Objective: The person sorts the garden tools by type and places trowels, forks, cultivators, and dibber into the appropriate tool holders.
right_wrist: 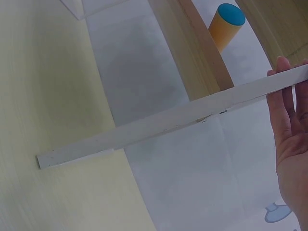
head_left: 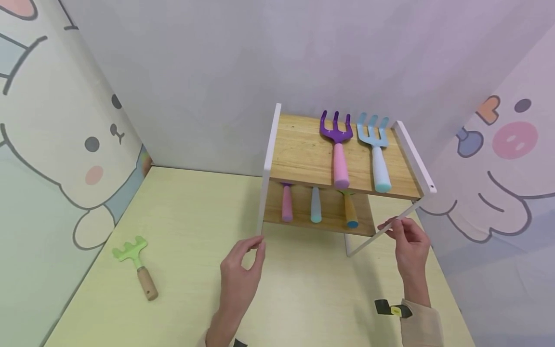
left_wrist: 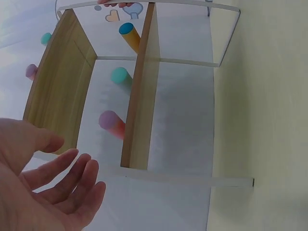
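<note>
A two-tier wooden shelf (head_left: 299,154) with white side frames stands at the table's back. My right hand (head_left: 412,243) grips its right front upright; in the right wrist view the fingers (right_wrist: 281,113) pass behind the white bar (right_wrist: 159,122). Beside the left front upright is my left hand (head_left: 243,274), thumb and fingers apart in the left wrist view. On the upper tier lie a purple hand fork (head_left: 340,159) with a pink handle and a light blue hand fork (head_left: 378,159). Pink (head_left: 287,205), light blue (head_left: 315,205) and orange handles (head_left: 350,212) show on the lower tier.
A green hand rake (head_left: 135,258) with a wooden handle lies on the pale yellow table (head_left: 186,212) at the left. Grey cloth (head_left: 195,86) hangs behind the shelf. Cartoon-printed panels flank the table on the left (head_left: 52,144) and right (head_left: 498,193).
</note>
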The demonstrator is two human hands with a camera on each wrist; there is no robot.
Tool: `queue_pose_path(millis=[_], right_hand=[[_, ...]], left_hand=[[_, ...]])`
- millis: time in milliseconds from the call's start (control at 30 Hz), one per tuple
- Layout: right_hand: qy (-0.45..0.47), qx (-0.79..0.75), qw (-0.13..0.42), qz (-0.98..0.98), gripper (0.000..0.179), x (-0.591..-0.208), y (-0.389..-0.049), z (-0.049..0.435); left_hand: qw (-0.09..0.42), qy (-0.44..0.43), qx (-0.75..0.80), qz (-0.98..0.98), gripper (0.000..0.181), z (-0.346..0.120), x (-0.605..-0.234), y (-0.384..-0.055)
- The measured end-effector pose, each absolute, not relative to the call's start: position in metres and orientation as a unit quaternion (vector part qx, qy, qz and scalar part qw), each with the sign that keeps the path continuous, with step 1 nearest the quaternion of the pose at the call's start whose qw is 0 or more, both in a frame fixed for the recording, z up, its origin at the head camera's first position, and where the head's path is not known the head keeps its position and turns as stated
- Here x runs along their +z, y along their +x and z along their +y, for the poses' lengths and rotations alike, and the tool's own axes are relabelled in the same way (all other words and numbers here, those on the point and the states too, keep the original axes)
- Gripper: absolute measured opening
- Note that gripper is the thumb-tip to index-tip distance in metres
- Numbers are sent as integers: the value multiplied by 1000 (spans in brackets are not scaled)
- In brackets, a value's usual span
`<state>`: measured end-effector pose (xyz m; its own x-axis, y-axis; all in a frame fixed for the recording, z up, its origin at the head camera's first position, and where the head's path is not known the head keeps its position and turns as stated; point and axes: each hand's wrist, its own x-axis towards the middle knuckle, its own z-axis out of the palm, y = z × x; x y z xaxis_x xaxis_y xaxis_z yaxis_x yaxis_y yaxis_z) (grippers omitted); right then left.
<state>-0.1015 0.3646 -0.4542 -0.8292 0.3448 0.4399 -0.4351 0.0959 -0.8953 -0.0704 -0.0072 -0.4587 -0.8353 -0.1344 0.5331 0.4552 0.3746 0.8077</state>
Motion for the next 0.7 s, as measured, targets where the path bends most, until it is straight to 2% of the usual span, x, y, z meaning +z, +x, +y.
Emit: queue_pose_path(millis=[200, 700], right_hand=[[52, 679, 291, -672, 14, -456, -102, 366], [57, 686, 285, -667, 13, -455, -103, 367]], left_hand=[[268, -80, -542, -793, 17, -24, -468, -70], [223, 7, -558, -799, 13, -63, -484, -65]])
